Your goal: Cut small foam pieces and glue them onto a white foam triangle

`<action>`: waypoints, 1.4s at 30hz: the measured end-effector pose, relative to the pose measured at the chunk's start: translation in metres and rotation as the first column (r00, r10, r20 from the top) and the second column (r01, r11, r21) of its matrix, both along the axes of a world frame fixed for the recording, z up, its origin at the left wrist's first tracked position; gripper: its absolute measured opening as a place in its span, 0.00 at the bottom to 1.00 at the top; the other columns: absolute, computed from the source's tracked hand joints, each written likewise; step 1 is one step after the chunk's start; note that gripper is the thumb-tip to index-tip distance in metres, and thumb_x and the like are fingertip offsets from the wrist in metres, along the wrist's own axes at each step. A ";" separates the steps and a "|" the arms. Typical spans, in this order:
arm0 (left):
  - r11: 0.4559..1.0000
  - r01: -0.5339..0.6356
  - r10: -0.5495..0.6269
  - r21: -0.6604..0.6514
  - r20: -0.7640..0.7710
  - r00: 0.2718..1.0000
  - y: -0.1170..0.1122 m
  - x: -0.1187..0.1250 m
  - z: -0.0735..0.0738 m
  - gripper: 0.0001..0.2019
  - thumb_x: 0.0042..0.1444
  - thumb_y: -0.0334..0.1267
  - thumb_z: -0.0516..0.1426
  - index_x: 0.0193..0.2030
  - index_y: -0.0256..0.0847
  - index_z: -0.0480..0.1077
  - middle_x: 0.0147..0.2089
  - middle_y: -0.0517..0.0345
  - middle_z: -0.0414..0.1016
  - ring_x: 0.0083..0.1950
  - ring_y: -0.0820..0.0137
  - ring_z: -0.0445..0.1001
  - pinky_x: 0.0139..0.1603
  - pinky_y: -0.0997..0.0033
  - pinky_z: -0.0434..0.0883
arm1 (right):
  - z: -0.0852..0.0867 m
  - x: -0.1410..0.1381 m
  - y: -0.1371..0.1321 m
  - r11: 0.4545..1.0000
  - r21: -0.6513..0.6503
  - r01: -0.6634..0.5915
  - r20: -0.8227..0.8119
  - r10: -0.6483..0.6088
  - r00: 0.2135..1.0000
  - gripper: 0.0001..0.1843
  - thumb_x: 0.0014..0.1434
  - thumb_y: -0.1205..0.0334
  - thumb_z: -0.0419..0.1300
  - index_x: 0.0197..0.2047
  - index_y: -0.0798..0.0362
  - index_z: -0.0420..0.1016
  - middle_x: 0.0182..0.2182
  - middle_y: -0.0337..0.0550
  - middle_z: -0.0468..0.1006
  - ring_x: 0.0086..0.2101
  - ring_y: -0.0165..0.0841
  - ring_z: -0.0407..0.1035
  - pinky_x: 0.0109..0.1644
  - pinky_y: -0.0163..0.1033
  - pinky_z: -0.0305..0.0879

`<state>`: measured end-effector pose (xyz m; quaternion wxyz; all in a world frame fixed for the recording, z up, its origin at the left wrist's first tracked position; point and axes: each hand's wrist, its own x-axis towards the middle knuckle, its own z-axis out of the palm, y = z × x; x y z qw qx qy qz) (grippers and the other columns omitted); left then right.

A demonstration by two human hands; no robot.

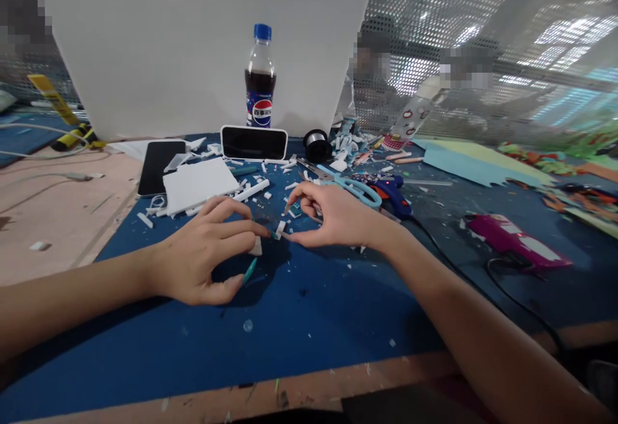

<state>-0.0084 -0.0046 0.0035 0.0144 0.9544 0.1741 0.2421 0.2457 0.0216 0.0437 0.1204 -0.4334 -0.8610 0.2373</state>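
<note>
My left hand (212, 250) is spread low over the blue mat (270, 334), its thumb apart from the fingers. Teal tips show at its thumb and index finger; they look like long nails. A pale flat piece (258, 246) lies under its fingertips, partly hidden. My right hand (333, 215) comes in from the other side in a loose pinch about a small white block (280, 228). The right thumb tip touches this block, while the index fingertip is just above it. The left index fingertip reaches the block's other side.
Behind my hands are white foam sheets (200, 184), a dark phone (159, 166), a white-framed phone (253, 143), a cola bottle (261, 83) and a spool (317, 146). Light-blue scissors (360, 191), a blue glue gun (393, 195) and a magenta device (516, 244) lie right, with cables.
</note>
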 end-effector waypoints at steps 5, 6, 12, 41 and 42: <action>1.000 0.001 -0.001 -0.003 -0.019 1.000 0.001 0.000 0.001 0.09 0.50 0.37 0.51 0.38 0.41 0.67 0.51 0.51 0.75 0.51 0.54 0.64 0.51 0.50 0.60 | -0.003 -0.005 -0.002 0.999 -0.042 -0.011 0.059 0.013 0.998 0.23 0.48 0.51 0.66 0.43 0.53 0.66 0.20 0.30 0.60 0.20 0.27 0.56 0.25 0.36 0.48; 1.000 0.000 0.000 -0.004 -0.018 1.000 0.001 0.000 0.001 0.09 0.50 0.37 0.51 0.38 0.41 0.67 0.51 0.51 0.75 0.51 0.54 0.64 0.51 0.50 0.60 | -0.003 -0.006 -0.002 0.999 -0.034 0.000 0.078 0.003 0.997 0.23 0.47 0.52 0.66 0.43 0.53 0.66 0.20 0.30 0.60 0.20 0.27 0.56 0.25 0.36 0.48; 1.000 0.003 -0.003 0.002 -0.018 1.000 0.001 0.001 0.001 0.06 0.49 0.36 0.52 0.35 0.41 0.65 0.51 0.51 0.75 0.52 0.53 0.63 0.51 0.50 0.60 | -0.006 -0.007 -0.001 0.999 -0.037 -0.001 0.079 0.004 0.997 0.22 0.48 0.51 0.65 0.42 0.53 0.65 0.20 0.30 0.60 0.20 0.27 0.57 0.25 0.36 0.48; 0.980 -0.062 0.099 -0.190 0.192 0.977 0.013 -0.004 -0.021 0.23 0.61 0.47 0.55 0.54 0.42 0.50 0.47 0.48 0.62 0.47 0.61 0.67 0.45 0.58 0.70 | -0.012 -0.009 0.001 0.974 -0.143 -0.173 -0.080 0.163 0.983 0.22 0.53 0.53 0.64 0.47 0.56 0.66 0.22 0.31 0.59 0.24 0.28 0.58 0.28 0.35 0.55; 0.981 -0.050 0.088 -0.187 0.204 0.975 0.014 -0.004 -0.022 0.23 0.60 0.46 0.56 0.55 0.42 0.49 0.47 0.48 0.62 0.47 0.61 0.67 0.46 0.57 0.70 | -0.012 -0.009 0.001 0.973 -0.147 -0.180 -0.085 0.169 0.982 0.23 0.53 0.53 0.64 0.47 0.57 0.66 0.22 0.31 0.59 0.24 0.28 0.58 0.29 0.36 0.55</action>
